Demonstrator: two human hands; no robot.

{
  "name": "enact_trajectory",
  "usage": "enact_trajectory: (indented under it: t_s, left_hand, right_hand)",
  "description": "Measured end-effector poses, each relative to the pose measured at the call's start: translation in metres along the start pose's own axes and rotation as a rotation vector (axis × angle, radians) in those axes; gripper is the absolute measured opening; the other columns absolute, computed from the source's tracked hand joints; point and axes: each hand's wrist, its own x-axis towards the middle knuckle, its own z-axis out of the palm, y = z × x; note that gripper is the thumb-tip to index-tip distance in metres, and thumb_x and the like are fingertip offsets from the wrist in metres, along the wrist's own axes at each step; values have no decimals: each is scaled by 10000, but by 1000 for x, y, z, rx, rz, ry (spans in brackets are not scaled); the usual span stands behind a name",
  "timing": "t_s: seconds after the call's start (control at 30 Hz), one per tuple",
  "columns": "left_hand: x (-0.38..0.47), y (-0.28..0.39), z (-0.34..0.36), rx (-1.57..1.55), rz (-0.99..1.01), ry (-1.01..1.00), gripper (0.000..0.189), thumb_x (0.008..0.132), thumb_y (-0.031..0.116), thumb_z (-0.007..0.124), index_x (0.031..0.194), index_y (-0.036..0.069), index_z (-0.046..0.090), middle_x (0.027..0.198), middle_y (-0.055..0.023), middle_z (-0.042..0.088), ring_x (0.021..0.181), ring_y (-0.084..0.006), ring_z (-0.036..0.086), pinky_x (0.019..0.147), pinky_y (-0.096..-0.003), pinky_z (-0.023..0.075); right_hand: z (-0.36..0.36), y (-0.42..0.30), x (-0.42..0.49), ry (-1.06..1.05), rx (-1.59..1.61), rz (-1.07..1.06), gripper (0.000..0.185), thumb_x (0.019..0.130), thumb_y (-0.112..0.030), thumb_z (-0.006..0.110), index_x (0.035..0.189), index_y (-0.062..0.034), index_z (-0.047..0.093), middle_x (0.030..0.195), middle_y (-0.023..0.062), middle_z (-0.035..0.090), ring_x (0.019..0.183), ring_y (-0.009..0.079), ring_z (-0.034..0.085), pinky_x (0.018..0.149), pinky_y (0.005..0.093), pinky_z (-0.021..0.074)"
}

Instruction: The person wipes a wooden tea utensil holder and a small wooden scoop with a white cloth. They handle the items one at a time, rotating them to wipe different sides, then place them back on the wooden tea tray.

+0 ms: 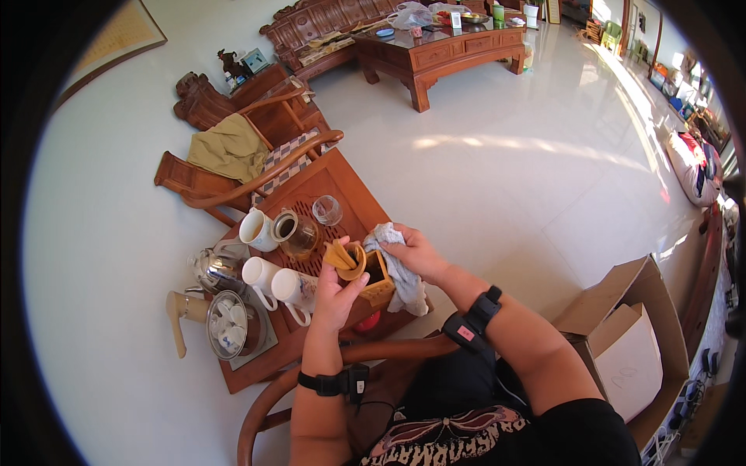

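My left hand [338, 300] grips a bamboo tea-tool holder [382, 289], made of a square box joined to a round cup. Several flat tea tools [336, 255] stick out of the cup. In my right hand [418, 254] is a bunched grey cloth [402, 278], which lies along the far right side of the box. Both hands are over the near edge of a wooden tea table [355, 180]. Two white lidded mugs [289, 284] stand left of my left hand, with a glass teapot [300, 236] beyond them.
A clear glass cup [327, 210], a white pitcher [256, 230], a steel kettle [221, 269] and a bowl of small cups [228, 326] occupy the tea table. An armchair [227, 189] adjoins its far end. An open cardboard box [623, 349] is at my right.
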Motion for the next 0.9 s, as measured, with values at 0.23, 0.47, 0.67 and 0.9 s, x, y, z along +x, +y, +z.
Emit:
enact_trajectory:
  t_s: [0.23,0.47,0.67,0.9]
  left_hand:
    - [3,-2,8,-4,86,102,495,900,-64,602,1360,34,446,1374,-93,511,1246,-174,516,1068,-321,400]
    - [-1,2,13,-51,104,330,367,929,-9,611,1265,27,468,1315,-88,561,1152,-136,555,973,-286,450]
    - [-25,2,13,67,202,310,385,931,-20,614,1277,28,454,1406,-110,475,1172,-136,525,1019,-300,424]
    - [-37,3,3,-8,157,217,403,913,-62,611,1266,37,442,1452,-122,400,1227,-161,503,1051,-314,412]
  right_hand:
    - [13,2,-41,-105,-95,-83,561,875,-134,768,1351,-43,486,1135,20,630,1023,93,580,915,282,486]
    - [38,22,-50,41,-138,-206,489,871,-108,767,1289,-36,523,1047,14,622,978,98,582,868,274,496]
    - [30,12,-54,49,-187,-194,386,914,-98,711,1258,-26,552,1036,16,635,958,97,585,852,272,496]
    - [14,-25,-40,-119,-205,-152,247,937,-43,601,1182,-12,602,998,34,656,935,123,607,853,291,501]
